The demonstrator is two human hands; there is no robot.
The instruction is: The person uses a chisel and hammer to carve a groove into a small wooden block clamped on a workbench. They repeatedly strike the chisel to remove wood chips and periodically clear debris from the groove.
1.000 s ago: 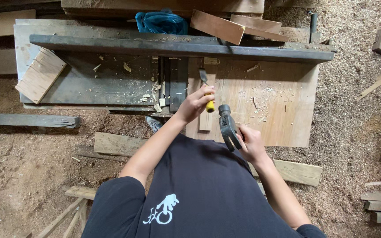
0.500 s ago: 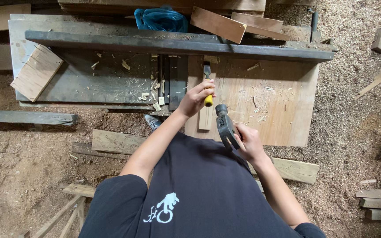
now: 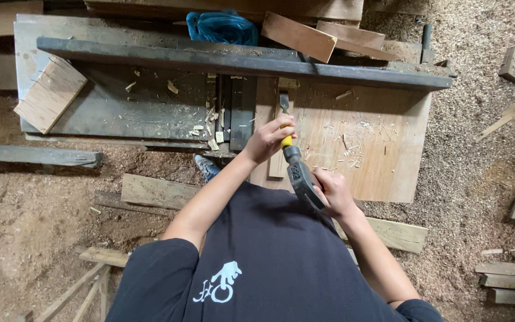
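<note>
My left hand (image 3: pixel 271 138) is closed round a yellow-handled chisel (image 3: pixel 284 113), whose blade points away from me onto a narrow wooden strip (image 3: pixel 276 164) lying on a plywood board (image 3: pixel 377 149). My right hand (image 3: pixel 330 192) grips a dark grey hammer (image 3: pixel 298 174); its head meets the yellow butt of the chisel just below my left hand. Wood chips lie scattered over the board beside the chisel. My dark shirt hides the lower end of the strip.
A long dark beam (image 3: pixel 239 59) crosses the bench behind the work. A blue bundle (image 3: pixel 222 27) and wood offcuts (image 3: pixel 299 36) lie beyond it. A slatted block (image 3: pixel 50 94) rests at left. Planks (image 3: pixel 150 191) and sawdust cover the floor around me.
The hammer head has come forward onto the chisel's butt. My left hand keeps its hold on the chisel at the same spot.
</note>
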